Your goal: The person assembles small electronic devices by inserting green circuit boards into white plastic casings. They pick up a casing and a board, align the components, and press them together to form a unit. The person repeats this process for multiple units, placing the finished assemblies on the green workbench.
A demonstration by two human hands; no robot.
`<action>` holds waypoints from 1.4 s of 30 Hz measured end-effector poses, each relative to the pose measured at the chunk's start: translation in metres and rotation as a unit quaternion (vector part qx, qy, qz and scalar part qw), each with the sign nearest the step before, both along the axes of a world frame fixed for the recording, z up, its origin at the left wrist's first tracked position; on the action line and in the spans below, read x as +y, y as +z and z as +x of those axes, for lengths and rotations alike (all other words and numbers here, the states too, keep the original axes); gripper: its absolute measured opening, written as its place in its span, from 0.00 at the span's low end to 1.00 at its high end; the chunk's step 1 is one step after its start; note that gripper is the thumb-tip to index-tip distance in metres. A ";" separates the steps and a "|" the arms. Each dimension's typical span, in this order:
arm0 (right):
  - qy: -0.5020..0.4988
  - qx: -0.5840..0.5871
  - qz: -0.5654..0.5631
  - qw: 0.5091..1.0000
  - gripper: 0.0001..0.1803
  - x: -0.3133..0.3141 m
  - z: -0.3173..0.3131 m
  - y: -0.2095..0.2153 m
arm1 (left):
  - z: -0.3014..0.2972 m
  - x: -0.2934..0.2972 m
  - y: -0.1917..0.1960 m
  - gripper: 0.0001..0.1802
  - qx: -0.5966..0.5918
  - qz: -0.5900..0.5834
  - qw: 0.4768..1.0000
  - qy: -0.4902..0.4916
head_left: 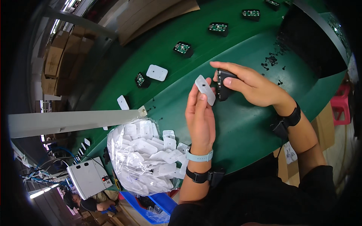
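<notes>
Holding a white plastic cover (pixel 205 89) beside a small black housing (pixel 223 84).
Left hand (pixel 200 116) pinches the light, stiff cover's edges; right hand (pixel 252 84) clasps the housing.

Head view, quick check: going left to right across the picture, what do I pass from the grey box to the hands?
Grey box → clear bag of white covers → left hand holding a white cover → black housing → right hand gripping it.
</notes>
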State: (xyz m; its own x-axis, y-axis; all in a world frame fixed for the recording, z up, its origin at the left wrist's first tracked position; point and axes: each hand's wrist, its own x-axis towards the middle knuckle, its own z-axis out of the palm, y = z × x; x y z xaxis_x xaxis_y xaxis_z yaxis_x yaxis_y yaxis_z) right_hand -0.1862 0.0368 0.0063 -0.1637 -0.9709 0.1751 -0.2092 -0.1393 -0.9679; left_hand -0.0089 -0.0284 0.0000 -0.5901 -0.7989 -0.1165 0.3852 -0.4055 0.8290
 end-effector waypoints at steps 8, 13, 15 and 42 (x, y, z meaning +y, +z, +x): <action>-0.038 -0.025 0.042 0.998 0.16 0.001 -0.001 0.007 | -0.002 0.002 -0.006 0.26 -0.008 0.002 1.000 -0.010; -0.035 -0.043 0.017 0.998 0.17 -0.001 0.001 0.004 | -0.001 0.004 -0.006 0.25 -0.053 -0.041 0.998 -0.005; -0.028 -0.042 0.023 0.998 0.16 -0.001 0.002 0.008 | 0.000 0.004 -0.006 0.25 -0.070 -0.056 0.996 -0.005; -0.046 -0.074 -0.072 0.994 0.25 -0.004 0.039 -0.002 | 0.008 0.003 -0.008 0.21 -0.215 -0.506 0.813 0.190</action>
State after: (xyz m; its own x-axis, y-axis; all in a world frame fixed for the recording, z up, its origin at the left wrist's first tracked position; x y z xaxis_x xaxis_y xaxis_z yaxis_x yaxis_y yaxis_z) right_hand -0.1475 0.0330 0.0043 -0.2841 -0.9173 0.2791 -0.0851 -0.2658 -0.9603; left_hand -0.0007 -0.0256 -0.0085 -0.3561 -0.7292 0.5844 -0.0915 0.6496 0.7547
